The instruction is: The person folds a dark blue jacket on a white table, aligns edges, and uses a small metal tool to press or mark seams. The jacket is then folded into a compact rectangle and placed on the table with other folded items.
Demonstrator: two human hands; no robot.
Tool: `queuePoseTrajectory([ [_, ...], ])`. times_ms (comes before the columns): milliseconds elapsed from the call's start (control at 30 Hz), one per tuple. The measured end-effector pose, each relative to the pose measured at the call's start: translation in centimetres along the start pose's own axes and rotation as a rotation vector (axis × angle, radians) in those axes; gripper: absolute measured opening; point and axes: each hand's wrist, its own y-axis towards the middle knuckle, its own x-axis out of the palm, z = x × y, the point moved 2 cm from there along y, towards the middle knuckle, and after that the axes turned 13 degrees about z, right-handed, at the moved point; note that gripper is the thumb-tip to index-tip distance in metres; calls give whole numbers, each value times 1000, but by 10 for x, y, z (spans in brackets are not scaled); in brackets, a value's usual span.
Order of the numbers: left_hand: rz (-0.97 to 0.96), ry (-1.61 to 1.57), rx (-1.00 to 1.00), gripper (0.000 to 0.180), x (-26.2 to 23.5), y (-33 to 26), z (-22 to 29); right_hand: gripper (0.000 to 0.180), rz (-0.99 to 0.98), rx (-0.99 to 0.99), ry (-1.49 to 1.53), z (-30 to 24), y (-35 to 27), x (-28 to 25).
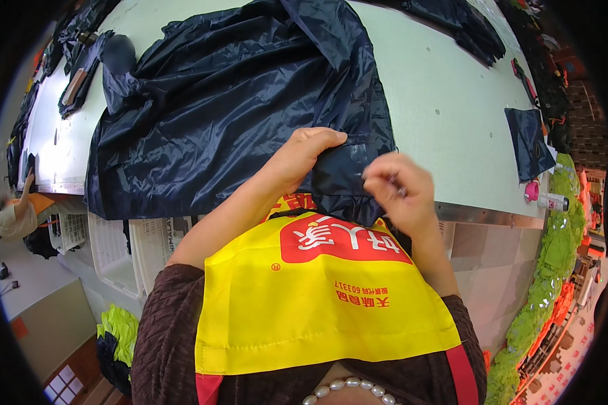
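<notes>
A large dark navy garment (223, 101) of thin shiny fabric lies spread over the white table in wrinkles, its near edge hanging over the front. My left hand (297, 158) grips the fabric near its lower right part, thumb on top and the other fingers mostly hidden. Just right of it, my right hand (405, 189) is closed in a pinch and slightly blurred. Something small and shiny like metal shows between its fingers, with a thin tip toward the fabric; its kind is not clear. A yellow apron with a red patch covers my front.
On the white table (446, 135) lie a folded dark piece (528, 143) at right and more dark fabric (452, 27) at the far right. A clear bottle (552, 201) sits by the right corner. White baskets (148, 250) stand below the table. Lime-green fabric (544, 283) piles up at right. Another person (17, 219) is at far left.
</notes>
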Motion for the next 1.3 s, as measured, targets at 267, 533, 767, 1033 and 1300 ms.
queuePoseTrajectory([
  [267, -14, 114, 177, 22, 6, -4, -2, 26, 238, 73, -137, 24, 9, 12],
  [533, -47, 240, 370, 21, 5, -1, -3, 13, 244, -6, -180, 27, 8, 13],
  [767, -30, 27, 73, 20, 8, -1, -3, 27, 41, -287, -94, 19, 4, 10],
  [1033, 4, -57, -32, 20, 9, -2, 0, 23, 30, 174, -61, 31, 6, -36],
  [1300, -6, 17, -18, 22, 10, -3, 2, 28, -174, -29, -336, 26, 18, -34],
])
